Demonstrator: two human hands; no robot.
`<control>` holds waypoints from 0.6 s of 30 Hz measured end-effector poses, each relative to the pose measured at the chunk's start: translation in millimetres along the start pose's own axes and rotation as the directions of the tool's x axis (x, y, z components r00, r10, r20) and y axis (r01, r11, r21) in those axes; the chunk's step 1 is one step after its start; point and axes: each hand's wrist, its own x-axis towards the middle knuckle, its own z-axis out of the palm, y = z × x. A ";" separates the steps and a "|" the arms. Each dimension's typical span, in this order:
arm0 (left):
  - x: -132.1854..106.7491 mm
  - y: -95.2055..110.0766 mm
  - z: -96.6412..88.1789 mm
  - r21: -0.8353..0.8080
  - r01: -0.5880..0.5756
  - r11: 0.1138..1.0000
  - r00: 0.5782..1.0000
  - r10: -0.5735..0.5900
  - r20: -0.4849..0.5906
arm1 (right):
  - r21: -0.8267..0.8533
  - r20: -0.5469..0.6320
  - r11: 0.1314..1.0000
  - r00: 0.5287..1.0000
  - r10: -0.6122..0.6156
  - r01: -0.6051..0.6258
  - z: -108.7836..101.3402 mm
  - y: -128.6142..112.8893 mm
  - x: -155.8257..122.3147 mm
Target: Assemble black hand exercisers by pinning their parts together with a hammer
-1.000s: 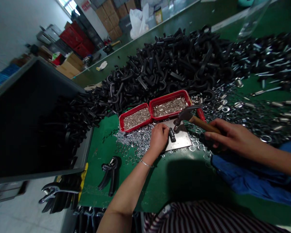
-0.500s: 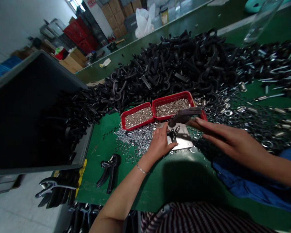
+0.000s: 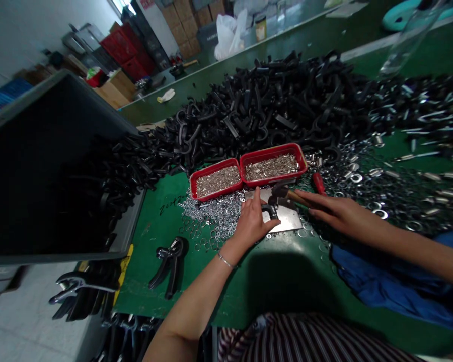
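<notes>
My left hand (image 3: 251, 218) is closed on a small curved black clamp part (image 3: 271, 210), pressing it onto a flat metal plate (image 3: 290, 220). In my right hand (image 3: 334, 211) is a hammer (image 3: 281, 192), gripped by its wooden handle. The hammer's head is down at the top of the clamp part; whether they touch I cannot tell. Just behind the plate stand two red trays, the left tray (image 3: 234, 190) and the right tray (image 3: 304, 160), both filled with small metal pins. Left of my forearm lies an assembled black spring clamp (image 3: 169, 266).
A large heap of black clamp parts (image 3: 249, 100) spreads behind the trays. Loose metal rings (image 3: 211, 226) lie left of the plate. A dark crate (image 3: 30, 176) stands at the left. A red handle (image 3: 318, 184) and blue cloth (image 3: 392, 281) are at the right.
My right hand has swung the hammer down and left, bringing its head from above the plate to the clamp part. My left hand still grips the part; the view has shifted slightly.
</notes>
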 end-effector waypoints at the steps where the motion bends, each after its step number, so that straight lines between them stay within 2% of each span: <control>1: -1.5 0.2 -0.1 -0.011 -0.001 1.000 1.000 0.001 0.003 | -0.005 0.019 0.999 0.998 0.053 -0.052 -1.4 5.8 1.0; 3: -7.0 3.1 -2.0 -0.061 0.016 0.998 1.000 -0.016 0.003 | -0.072 -0.019 0.993 0.996 0.091 -0.092 -4.5 13.3 3.7; 4: -11.1 5.9 -4.0 -0.112 0.041 0.993 0.999 -0.042 -0.004 | -0.137 -0.073 0.988 0.996 0.055 -0.064 -5.6 14.0 5.6; 6: -20.9 14.0 -10.0 -0.268 0.102 0.958 0.994 -0.108 -0.008 | -0.284 -0.178 0.958 0.980 -0.093 0.040 -5.8 9.0 10.9; 7: -26.2 18.8 -13.8 -0.354 0.125 0.927 0.991 -0.134 -0.003 | -0.308 -0.195 0.948 0.970 -0.147 0.082 -4.6 3.8 14.2; 8: -31.3 23.6 -17.9 -0.428 0.136 0.893 0.989 -0.147 0.008 | -0.269 -0.176 0.957 0.972 -0.157 0.106 -2.6 -2.4 17.9; 10: -40.3 31.9 -25.9 -0.518 0.133 0.845 0.990 -0.136 0.032 | -0.016 -0.012 0.997 0.997 -0.078 0.077 3.8 -15.8 25.5; 12: -48.1 37.4 -31.4 -0.528 0.114 0.841 0.993 -0.119 0.024 | 0.271 0.236 0.959 0.972 0.011 -0.077 11.9 -28.0 32.5; 13: -52.0 39.3 -32.7 -0.503 0.094 0.859 0.994 -0.107 0.003 | 0.360 0.317 0.920 0.948 0.036 -0.156 16.1 -33.3 35.3; 14: -55.8 40.9 -33.0 -0.454 0.069 0.888 0.995 -0.093 -0.030 | 0.410 0.351 0.889 0.935 0.055 -0.206 20.2 -38.3 37.7; 16: -62.9 43.8 -32.9 -0.316 0.020 0.949 0.992 -0.059 -0.113 | 0.423 0.279 0.888 0.958 0.065 -0.183 27.2 -47.0 40.7; 18: -66.0 44.7 -37.5 -0.224 -0.019 0.974 0.990 -0.013 -0.140 | 0.310 0.107 0.950 0.994 -0.007 -0.026 31.4 -54.3 41.7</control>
